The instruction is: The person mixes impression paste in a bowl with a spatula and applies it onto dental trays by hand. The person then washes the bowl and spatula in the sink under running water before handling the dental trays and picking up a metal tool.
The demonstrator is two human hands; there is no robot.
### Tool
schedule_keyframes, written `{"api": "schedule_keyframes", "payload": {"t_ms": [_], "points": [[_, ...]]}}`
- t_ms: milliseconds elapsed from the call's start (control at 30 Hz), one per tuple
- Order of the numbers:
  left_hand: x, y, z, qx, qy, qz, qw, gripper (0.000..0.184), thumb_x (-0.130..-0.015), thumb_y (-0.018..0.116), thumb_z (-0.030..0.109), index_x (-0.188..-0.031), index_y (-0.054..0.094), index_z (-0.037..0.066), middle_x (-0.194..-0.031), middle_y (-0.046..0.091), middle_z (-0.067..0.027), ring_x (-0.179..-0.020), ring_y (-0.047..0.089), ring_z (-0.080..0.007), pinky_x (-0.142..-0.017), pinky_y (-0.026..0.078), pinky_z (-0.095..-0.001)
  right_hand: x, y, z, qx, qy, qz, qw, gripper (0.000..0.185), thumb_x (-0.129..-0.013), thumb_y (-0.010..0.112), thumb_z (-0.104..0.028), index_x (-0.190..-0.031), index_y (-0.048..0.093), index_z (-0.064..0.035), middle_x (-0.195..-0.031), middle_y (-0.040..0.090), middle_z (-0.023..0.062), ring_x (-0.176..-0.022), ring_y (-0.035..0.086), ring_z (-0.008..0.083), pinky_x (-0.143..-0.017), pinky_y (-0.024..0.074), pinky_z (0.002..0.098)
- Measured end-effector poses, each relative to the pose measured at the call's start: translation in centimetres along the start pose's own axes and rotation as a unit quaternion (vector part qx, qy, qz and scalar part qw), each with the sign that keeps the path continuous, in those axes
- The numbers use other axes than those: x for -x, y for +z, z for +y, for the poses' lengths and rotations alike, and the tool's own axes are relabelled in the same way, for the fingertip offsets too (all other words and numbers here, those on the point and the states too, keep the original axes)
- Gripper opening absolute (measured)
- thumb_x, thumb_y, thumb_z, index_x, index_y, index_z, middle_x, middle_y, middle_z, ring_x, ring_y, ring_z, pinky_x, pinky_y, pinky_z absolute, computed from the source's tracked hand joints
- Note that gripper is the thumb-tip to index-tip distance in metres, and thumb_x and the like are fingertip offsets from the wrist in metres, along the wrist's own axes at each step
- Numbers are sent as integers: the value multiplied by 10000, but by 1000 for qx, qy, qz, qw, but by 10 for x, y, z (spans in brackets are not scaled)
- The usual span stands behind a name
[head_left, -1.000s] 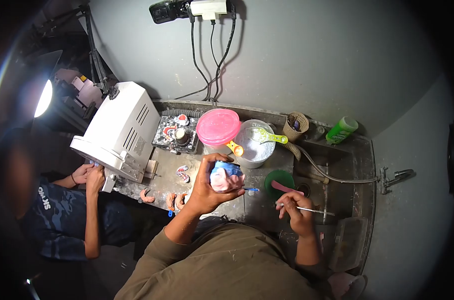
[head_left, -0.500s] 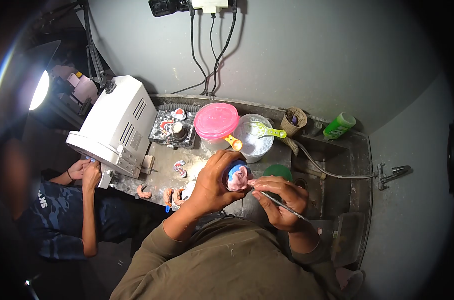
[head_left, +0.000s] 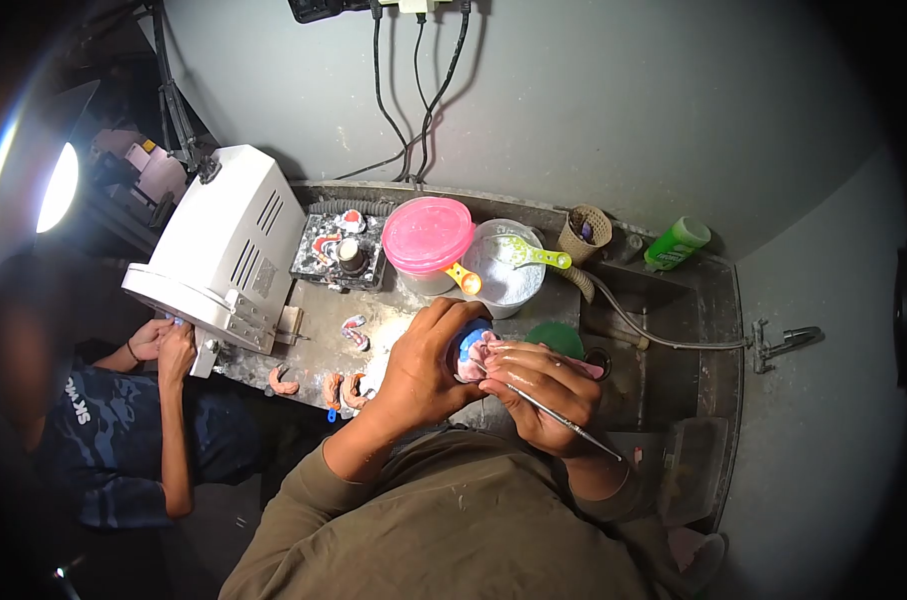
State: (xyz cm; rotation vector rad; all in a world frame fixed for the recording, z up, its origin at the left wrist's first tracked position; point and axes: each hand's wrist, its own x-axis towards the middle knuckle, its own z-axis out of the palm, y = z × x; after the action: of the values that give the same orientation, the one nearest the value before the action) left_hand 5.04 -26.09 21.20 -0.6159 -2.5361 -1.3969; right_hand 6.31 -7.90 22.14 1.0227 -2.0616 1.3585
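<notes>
My left hand (head_left: 424,365) is wrapped round a blue and pink moulded piece (head_left: 471,350), held up over the worktop. My right hand (head_left: 544,392) pinches a thin metal tool (head_left: 571,425), its handle slanting down to the right. The tool's tip and my right fingertips are at the pink part of the piece; the exact contact is hidden by the fingers. Just behind my right hand stands a green bowl (head_left: 556,340), partly covered by the hand.
Behind my hands are a pink-lidded tub (head_left: 429,235) and a tub of white powder (head_left: 494,285) with a green scoop (head_left: 534,255). A white machine (head_left: 224,250) stands left, where another person's hands (head_left: 169,345) work. A sink (head_left: 664,315), tap (head_left: 774,345) and green bottle (head_left: 677,243) lie right.
My right hand has moved left with the tool and now meets the piece. My left hand has shifted slightly right, its fingers further round the piece. The whole view has drifted a little.
</notes>
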Motion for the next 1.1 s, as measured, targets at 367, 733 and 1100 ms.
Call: {"api": "schedule_keyframes", "payload": {"t_ms": [367,733,1100], "points": [[-4,1,-4,38,-25,-33,998,693,-523,835,102,-1153,550,52,-1006,560,-151,-947,572,-380,-804,481,-427,2,0,8,-11,17,4,1000,160,-819,723,-26,-953,678,49,-962,690,143,-950,681,292,-822,556,370],[5,19,-52,296,-250,-147,910,620,-593,873,102,-1112,543,19,-980,636,-119,-923,647,-230,-787,524,-332,15,-10,16,-395,292,138,860,227,-961,596,-139,-993,633,82,-967,659,171,-887,694,231,-772,581,328],[62,81,-160,181,-322,-147,917,538,-655,781,32,-1121,513,-6,-905,679,-98,-827,676,-173,-734,541,-300,56,-36,15,-332,342,117,871,306,-914,614,-23,-1193,512,48,-993,611,141,-869,628,161,-708,603,332]]}}
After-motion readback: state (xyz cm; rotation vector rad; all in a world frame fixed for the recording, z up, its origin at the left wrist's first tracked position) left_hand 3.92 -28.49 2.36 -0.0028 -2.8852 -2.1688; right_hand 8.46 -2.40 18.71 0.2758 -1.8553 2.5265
